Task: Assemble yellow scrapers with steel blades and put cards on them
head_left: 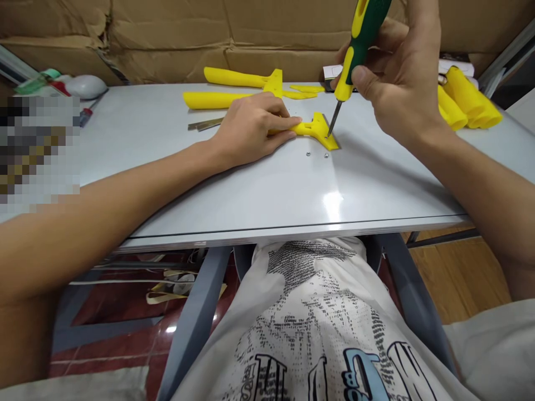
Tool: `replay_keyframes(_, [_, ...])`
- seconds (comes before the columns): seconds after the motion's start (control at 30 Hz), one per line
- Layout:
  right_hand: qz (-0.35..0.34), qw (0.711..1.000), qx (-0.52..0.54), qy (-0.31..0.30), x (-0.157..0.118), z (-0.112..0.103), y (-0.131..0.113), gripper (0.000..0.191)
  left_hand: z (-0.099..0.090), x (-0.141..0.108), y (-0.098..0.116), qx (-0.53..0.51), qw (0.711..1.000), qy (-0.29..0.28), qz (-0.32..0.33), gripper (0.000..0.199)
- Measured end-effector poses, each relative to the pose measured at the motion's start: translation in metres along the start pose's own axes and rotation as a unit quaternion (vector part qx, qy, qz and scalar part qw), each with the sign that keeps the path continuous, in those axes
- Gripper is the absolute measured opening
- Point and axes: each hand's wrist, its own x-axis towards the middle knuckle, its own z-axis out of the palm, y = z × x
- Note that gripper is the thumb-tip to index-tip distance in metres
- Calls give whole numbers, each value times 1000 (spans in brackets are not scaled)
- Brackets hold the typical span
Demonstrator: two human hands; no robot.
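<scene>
My left hand (pixel 257 129) is closed round the handle of a yellow scraper (pixel 311 129), pressing it flat on the white table. In my right hand (pixel 401 78) is a green and yellow screwdriver (pixel 346 69), tilted, its tip touching the scraper's wide head near a screw hole. Two small screws (pixel 317 155) lie on the table just in front of the head. Beyond my left hand lie two more yellow scrapers (pixel 238 78). Thin metal blades (pixel 204 123) stick out beside my left wrist, partly hidden by the hand.
Several yellow tube-like handles (pixel 470 103) are piled at the right. Flat yellow pieces (pixel 307 91) and a small box (pixel 332 72) lie at the back. A white rounded object (pixel 86 87) sits at the left. A cardboard wall (pixel 167 33) bounds the table (pixel 251 195) behind.
</scene>
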Motion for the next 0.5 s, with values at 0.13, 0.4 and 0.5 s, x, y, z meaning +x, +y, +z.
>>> replay_keyframes(0.13, [7,996,77,-50,-1,-14,8,64,4,-1,-4,-25,999,25,6,54])
replay_keyframes(0.4, [32,989,87,-116,2,-26,6,65,6,-1,-5,-8,999,34,21,49])
replay_keyframes(0.5, [72,985,71,-139,1,-27,3,62,5,-1,-3,4,999,41,25,48])
